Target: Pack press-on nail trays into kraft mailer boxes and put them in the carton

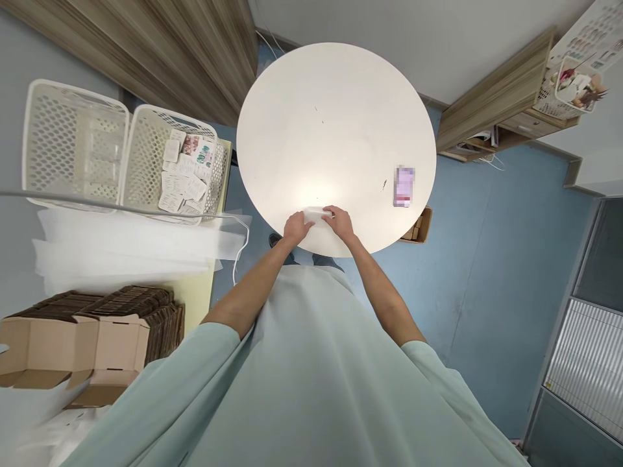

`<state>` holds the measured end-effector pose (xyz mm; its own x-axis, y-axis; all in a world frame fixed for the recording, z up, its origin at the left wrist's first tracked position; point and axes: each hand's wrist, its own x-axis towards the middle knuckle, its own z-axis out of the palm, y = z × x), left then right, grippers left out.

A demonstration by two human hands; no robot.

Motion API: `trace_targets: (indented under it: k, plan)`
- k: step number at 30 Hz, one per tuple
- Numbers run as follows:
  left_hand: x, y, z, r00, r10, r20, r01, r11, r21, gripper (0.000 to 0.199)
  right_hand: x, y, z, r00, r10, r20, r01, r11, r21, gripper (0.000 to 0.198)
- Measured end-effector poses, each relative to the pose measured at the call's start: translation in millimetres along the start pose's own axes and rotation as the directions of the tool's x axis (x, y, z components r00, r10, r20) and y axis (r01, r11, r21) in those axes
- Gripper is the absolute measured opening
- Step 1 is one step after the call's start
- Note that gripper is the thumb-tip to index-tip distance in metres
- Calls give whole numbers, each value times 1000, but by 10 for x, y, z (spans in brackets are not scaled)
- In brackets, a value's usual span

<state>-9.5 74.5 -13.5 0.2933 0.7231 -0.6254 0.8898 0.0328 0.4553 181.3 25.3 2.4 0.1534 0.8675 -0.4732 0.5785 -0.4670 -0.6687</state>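
Observation:
A small white rectangular packet (pixel 316 215) lies at the near edge of the round white table (pixel 335 104), between my two hands. My left hand (pixel 296 228) closes on its left end, thumb toward me and fingers on the far side. At the right end my right hand (pixel 339 222) grips it in the same way, with the fingers bent over it. The packet's exact kind cannot be made out, as it is pale against the pale tabletop.
A blurred purple item (pixel 403 187) rests on the table's right side. Left stand white baskets (pixel 131 162), one holding printed cards (pixel 182 175), with white sheets (pixel 131 250) and flattened cardboard boxes (pixel 117 331) nearer me. A small carton (pixel 424 227) sits on the floor.

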Motion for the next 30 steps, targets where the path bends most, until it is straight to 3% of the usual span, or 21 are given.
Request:
trace_targets:
  k: [4, 7, 11, 16, 19, 24, 30]
  plan:
    - [45, 55, 73, 994, -100, -52, 97, 993, -60, 40, 108, -19, 93, 999, -1, -38, -4, 992, -129, 40]
    - [45, 72, 106, 986, -129, -104, 114, 984, -138, 51, 135, -30, 113, 996, -81, -48, 69, 974, -216, 42]
    - [-37, 67, 133, 968, -199, -153, 164, 963, -213, 63, 129, -54, 89, 983, -177, 47, 183, 943, -279, 43]
    - [-219, 66, 155, 946, -307, -107, 270, 925, -268, 54, -6, -43, 105, 984, -155, 92, 176, 931, -319, 44]
    - [-277, 78, 148, 963, -261, -75, 229, 929, -289, 41, -162, -12, 183, 987, -125, 104, 152, 934, -324, 48]
    - [-280, 21, 96, 976, -176, -126, 131, 943, -307, 26, -349, 15, 412, 993, -69, 97, 91, 966, -243, 54]
    - [-328, -292, -28, 962, -187, -197, 123, 947, -297, 31, -298, -206, 755, 987, -80, 142, 108, 974, -200, 52]
